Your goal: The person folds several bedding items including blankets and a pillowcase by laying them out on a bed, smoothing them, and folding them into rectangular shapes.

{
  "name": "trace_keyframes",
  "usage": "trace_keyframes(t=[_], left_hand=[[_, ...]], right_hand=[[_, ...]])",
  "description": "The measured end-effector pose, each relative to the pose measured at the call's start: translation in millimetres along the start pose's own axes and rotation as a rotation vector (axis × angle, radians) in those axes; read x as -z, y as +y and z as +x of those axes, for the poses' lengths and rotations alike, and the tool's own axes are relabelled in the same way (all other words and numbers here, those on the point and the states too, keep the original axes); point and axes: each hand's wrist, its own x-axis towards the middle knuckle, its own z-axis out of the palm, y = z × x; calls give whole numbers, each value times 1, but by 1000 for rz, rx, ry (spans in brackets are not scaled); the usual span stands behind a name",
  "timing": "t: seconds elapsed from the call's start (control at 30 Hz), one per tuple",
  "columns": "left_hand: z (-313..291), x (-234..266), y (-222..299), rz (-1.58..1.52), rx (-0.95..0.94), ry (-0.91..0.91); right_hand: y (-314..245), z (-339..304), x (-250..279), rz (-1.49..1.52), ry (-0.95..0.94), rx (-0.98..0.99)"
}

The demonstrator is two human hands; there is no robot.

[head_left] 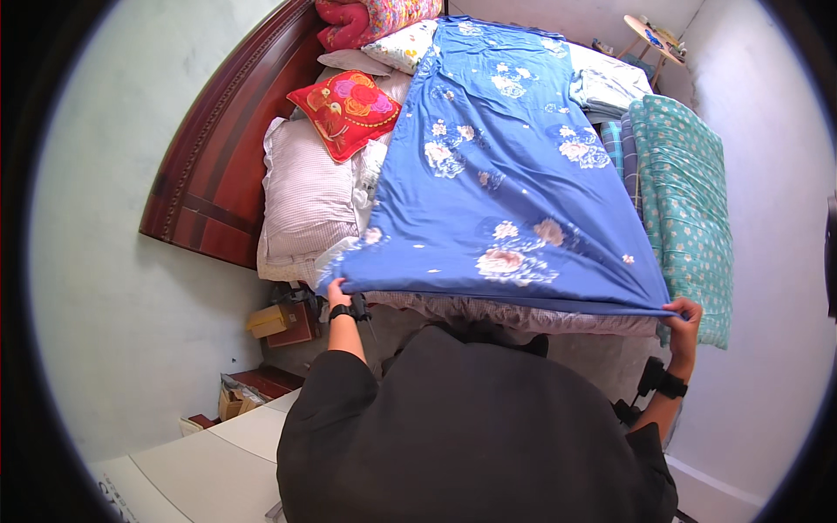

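Observation:
A blue bed sheet [523,187] with pale flowers lies spread over the bed, its near edge pulled nearly straight between my hands. My left hand [337,293] is closed on the near left corner, beside the pillows. At the near right corner my right hand [684,315] grips the same edge, close to a folded green quilt [689,218]. Creases fan out from the right-hand grip across the cloth. Below the sheet's edge shows the side of a pinkish mattress cover [523,317].
A dark wooden headboard [231,148] stands on the left. Next to it are a checked pillow [309,187], a red embroidered cushion [349,109] and a rolled red floral quilt [375,17]. Boxes [277,320] sit low at left; a small round table [654,39] stands far right.

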Motion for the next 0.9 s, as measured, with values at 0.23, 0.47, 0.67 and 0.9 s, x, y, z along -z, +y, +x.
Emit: trace_keyframes(t=[0.23, 0.47, 0.67, 0.9], left_hand=[[-1, 5, -126, 207, 56, 101], [37, 102, 89, -1531, 411, 324], [45, 216, 196, -1447, -22, 198], [-3, 278, 263, -1551, -109, 123]], right_hand=[[-17, 20, 12, 24, -46, 2], [-35, 5, -4, -11, -50, 13], [-56, -6, 7, 168, 81, 170], [-48, -74, 62, 117, 264, 389]])
